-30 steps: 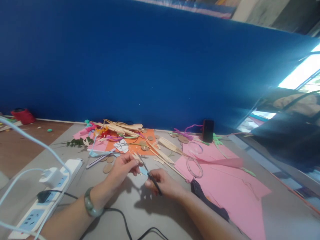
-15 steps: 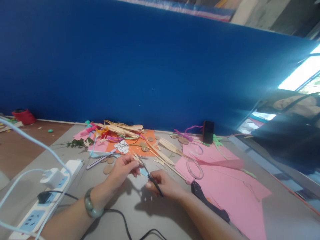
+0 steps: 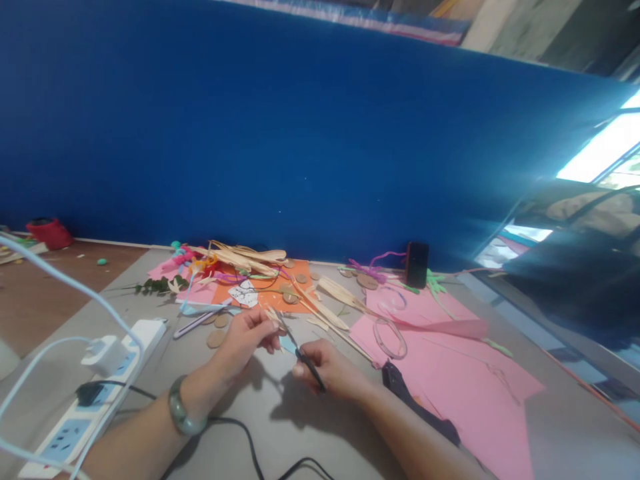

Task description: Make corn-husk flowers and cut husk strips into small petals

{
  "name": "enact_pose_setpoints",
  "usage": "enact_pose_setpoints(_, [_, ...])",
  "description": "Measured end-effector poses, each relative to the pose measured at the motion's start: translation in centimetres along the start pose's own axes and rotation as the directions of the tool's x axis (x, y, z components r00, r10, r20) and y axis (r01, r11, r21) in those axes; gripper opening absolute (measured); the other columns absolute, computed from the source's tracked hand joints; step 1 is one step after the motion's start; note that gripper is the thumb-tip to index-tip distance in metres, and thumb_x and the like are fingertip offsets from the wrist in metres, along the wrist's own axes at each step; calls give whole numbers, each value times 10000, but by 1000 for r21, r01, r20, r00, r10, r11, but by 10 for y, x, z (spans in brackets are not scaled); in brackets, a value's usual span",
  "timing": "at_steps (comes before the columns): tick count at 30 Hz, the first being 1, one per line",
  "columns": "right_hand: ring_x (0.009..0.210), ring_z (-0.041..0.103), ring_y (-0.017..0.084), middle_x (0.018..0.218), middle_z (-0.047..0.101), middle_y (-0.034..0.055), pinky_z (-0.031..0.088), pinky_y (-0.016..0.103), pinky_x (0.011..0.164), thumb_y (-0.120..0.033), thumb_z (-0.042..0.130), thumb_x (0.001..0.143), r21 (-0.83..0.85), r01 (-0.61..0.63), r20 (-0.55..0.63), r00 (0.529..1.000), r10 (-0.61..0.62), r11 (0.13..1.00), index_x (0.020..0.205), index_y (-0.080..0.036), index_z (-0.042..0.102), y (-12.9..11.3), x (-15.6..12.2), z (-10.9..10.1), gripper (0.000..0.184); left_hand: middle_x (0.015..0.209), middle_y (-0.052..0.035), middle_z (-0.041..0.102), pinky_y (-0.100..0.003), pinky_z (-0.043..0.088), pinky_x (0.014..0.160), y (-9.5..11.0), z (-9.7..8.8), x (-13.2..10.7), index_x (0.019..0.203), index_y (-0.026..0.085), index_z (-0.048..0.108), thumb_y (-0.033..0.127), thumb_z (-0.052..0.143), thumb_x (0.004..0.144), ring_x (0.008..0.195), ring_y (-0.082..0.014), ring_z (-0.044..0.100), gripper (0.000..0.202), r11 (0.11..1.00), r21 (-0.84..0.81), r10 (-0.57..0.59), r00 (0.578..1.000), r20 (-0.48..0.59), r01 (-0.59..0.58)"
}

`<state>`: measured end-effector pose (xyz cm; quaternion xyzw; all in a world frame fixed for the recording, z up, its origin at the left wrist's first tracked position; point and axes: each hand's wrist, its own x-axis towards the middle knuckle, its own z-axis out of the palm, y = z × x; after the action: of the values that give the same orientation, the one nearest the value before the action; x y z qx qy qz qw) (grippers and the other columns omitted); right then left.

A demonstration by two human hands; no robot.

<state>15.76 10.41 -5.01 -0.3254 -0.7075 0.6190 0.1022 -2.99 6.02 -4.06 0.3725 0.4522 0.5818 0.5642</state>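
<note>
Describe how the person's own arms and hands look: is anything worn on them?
Both forearms are bare, and no sleeves show. The left hand and the right hand have no gloves, and I cannot make out any rings. The left wrist carries one bangle: smooth, round, thick and pale green, like jade. The right wrist carries nothing.

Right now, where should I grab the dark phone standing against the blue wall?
Take the phone by its two long side edges near the top, coming from the front and above. It stands upright on its short end, back against the blue wall, so its sides and top are free.
</note>
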Motion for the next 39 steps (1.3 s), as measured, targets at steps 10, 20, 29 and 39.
enact_pose_setpoints(10, [409,411,80,442,502,-47,280,189,397,-488,728,645,11,-1,34,999,1,1000,570,-156,518,4,1,-4,400,518,-33,650,-214,433,474,2,0,-2,611,127,609,295,687,676,446,-107,555,196,999,29,24,1000,20,-25])
enact_pose_setpoints(20, [437,427,86,462,501,-51,287,189,411,-465,729,656,-31,-16,38,999,17,999,596,-153,525,-1,-2,-5,378,497,-25,644,-219,438,476,2,3,-3,605,121,616,242,659,665,439,-105,549,142,994,94,50,997,60,-55])
enact_pose_setpoints(29, [417,390,75,440,457,-64,248,192,400,-523,724,644,-19,-14,65,998,15,1000,580,-158,504,0,-1,-6,432,485,-13,631,-219,434,487,-1,2,-3,628,124,633,217,634,690,442,-102,541,112,992,111,56,996,69,-63])
enact_pose_setpoints(39, [402,379,73,430,457,-59,242,194,394,-518,715,657,-17,-16,71,997,18,1000,555,-157,500,9,2,-9,432,470,-14,624,-222,430,481,0,2,-4,606,127,624,236,641,676,436,-107,540,131,991,116,61,997,53,-67])
